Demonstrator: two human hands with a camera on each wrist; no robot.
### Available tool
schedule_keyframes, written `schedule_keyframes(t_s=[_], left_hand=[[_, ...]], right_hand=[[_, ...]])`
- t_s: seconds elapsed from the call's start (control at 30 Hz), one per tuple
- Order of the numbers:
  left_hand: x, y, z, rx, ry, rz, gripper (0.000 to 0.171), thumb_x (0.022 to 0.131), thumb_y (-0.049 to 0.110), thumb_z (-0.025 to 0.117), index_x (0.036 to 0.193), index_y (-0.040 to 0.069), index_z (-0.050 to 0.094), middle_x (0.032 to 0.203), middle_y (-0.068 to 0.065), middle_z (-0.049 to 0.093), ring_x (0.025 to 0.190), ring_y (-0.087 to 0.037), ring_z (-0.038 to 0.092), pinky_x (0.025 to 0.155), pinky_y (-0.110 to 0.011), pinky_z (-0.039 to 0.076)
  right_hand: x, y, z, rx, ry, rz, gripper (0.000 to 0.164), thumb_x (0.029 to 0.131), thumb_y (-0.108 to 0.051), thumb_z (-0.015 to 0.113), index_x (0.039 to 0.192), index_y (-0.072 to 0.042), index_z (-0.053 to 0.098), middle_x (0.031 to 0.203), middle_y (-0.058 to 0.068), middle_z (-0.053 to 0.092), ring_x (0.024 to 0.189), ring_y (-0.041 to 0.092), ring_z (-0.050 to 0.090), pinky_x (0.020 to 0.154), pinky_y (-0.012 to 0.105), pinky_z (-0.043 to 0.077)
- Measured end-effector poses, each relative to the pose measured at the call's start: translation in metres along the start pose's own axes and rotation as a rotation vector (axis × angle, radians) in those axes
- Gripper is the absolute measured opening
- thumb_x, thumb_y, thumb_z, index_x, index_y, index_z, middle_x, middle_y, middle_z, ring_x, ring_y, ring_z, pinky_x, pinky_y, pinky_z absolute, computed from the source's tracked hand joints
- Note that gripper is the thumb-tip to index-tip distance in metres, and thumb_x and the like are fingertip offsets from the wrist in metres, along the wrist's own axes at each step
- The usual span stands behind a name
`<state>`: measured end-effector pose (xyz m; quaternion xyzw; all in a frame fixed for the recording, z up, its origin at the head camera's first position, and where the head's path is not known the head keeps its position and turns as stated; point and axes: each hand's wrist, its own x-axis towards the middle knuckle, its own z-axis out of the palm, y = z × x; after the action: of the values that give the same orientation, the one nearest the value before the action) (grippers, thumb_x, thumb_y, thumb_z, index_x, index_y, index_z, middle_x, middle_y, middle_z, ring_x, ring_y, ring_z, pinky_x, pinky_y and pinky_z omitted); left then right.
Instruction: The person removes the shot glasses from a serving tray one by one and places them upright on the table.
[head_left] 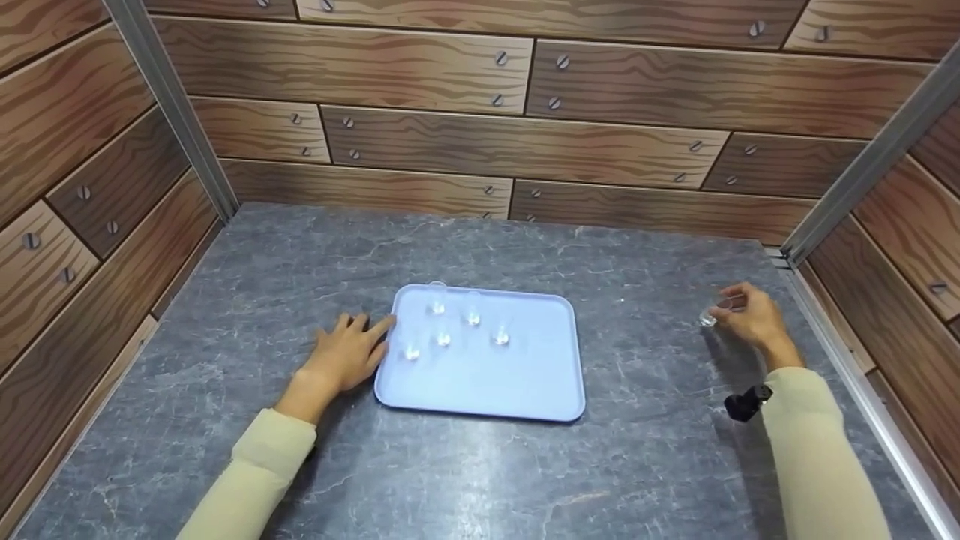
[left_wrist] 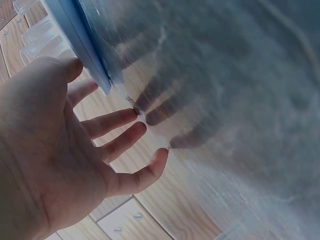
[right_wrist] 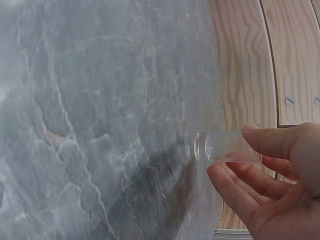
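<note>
My right hand [head_left: 756, 322] is at the right side of the table. Between thumb and fingers it pinches a small clear shot glass [right_wrist: 222, 146], whose thick base faces the tabletop; whether the base touches the table I cannot tell. At mid-table lies a light blue tray [head_left: 517, 386], where several similar clear glasses [head_left: 501, 339] stand, mostly over its left and back part. My left hand [head_left: 349, 358] rests beside the tray's left edge. Its fingers are spread, with the thumb side against the rim, and the left wrist view shows fingertips [left_wrist: 161, 154] on the tabletop.
The grey marbled table [head_left: 645, 465] is bounded by wood-patterned walls [head_left: 420, 142] at the back and both sides. Metal posts [head_left: 176, 112] stand at the corners, and a metal rail [head_left: 874, 405] runs along the right edge. A black camera [head_left: 748, 403] sits at the right wrist.
</note>
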<state>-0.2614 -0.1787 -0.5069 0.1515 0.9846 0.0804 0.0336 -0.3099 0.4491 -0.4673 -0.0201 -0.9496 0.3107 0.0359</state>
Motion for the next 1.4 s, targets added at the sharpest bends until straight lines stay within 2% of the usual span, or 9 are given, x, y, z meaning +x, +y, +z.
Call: schedule_keyframes(t_s=[0.13,0.4,0.57,0.7,0.77,0.87,1.1,1.23,1.4], left_hand=[[-0.001,0.0,0.001,0.003,-0.005,-0.007,0.051,0.11,0.037,0.044,0.158,0.023,0.043,0.149,-0.028,0.05,0.139,-0.052,0.044,0.098,-0.083,0.039],[-0.002,0.0,-0.002,-0.01,-0.003,0.002,0.05,0.11,0.035,0.044,0.158,0.022,0.043,0.146,-0.027,0.052,0.137,-0.05,0.045,0.096,-0.084,0.039],[-0.001,0.0,-0.002,-0.009,0.003,0.004,0.05,0.11,0.036,0.044,0.158,0.023,0.043,0.145,-0.027,0.053,0.136,-0.05,0.046,0.096,-0.085,0.038],[-0.001,-0.001,-0.001,-0.007,0.005,0.003,0.05,0.11,0.036,0.044,0.158,0.023,0.043,0.145,-0.027,0.053,0.136,-0.05,0.045,0.096,-0.085,0.037],[-0.001,-0.001,-0.001,-0.007,0.005,0.001,0.05,0.11,0.036,0.044,0.158,0.023,0.043,0.145,-0.027,0.053,0.137,-0.05,0.045,0.097,-0.085,0.037],[-0.001,-0.001,-0.001,0.0,0.012,0.005,0.05,0.11,0.036,0.044,0.158,0.022,0.044,0.145,-0.027,0.053,0.136,-0.05,0.046,0.096,-0.084,0.038],[-0.001,0.0,0.0,0.006,0.013,0.004,0.049,0.11,0.036,0.044,0.157,0.022,0.044,0.144,-0.026,0.054,0.135,-0.049,0.047,0.095,-0.084,0.04],[0.0,0.0,0.001,0.009,0.011,0.002,0.05,0.11,0.036,0.044,0.158,0.023,0.044,0.145,-0.026,0.053,0.136,-0.049,0.047,0.095,-0.083,0.04],[0.0,0.001,0.001,0.018,0.011,0.004,0.05,0.11,0.037,0.044,0.158,0.023,0.043,0.143,-0.026,0.054,0.134,-0.048,0.048,0.093,-0.081,0.043]], right_hand=[[-0.001,0.002,0.004,-0.026,0.006,0.003,0.047,0.097,-0.016,0.07,0.129,0.015,0.053,0.122,0.039,0.064,0.11,0.05,0.063,0.073,0.02,0.045],[-0.003,0.009,0.006,-0.038,0.032,0.012,0.047,0.097,-0.017,0.07,0.129,0.014,0.054,0.119,0.039,0.065,0.107,0.05,0.064,0.071,0.017,0.043],[-0.002,0.006,0.002,-0.018,-0.018,0.028,0.054,0.098,-0.019,0.069,0.136,0.014,0.049,0.125,0.04,0.062,0.111,0.05,0.063,0.075,0.018,0.046],[-0.002,-0.001,-0.004,0.006,-0.071,0.04,0.065,0.097,-0.021,0.07,0.145,0.013,0.041,0.138,0.042,0.053,0.124,0.056,0.056,0.095,0.046,0.054],[-0.002,-0.005,-0.007,0.018,-0.088,0.047,0.069,0.097,-0.023,0.07,0.148,0.012,0.037,0.143,0.042,0.048,0.13,0.058,0.05,0.104,0.06,0.048],[-0.003,-0.013,-0.012,0.032,-0.1,0.048,0.072,0.098,-0.025,0.07,0.151,0.009,0.036,0.148,0.041,0.043,0.134,0.059,0.044,0.109,0.067,0.041],[-0.004,-0.033,-0.019,0.033,-0.081,-0.036,0.067,0.098,-0.026,0.071,0.148,0.007,0.043,0.148,0.038,0.047,0.136,0.058,0.043,0.112,0.068,0.037],[-0.004,-0.048,-0.021,0.031,-0.108,-0.061,0.068,0.098,-0.03,0.072,0.149,0.004,0.043,0.15,0.035,0.047,0.139,0.056,0.043,0.114,0.068,0.035],[-0.005,-0.064,-0.015,0.069,-0.118,-0.124,0.064,0.097,-0.025,0.074,0.147,0.004,0.047,0.147,0.035,0.051,0.135,0.056,0.048,0.112,0.067,0.039]])
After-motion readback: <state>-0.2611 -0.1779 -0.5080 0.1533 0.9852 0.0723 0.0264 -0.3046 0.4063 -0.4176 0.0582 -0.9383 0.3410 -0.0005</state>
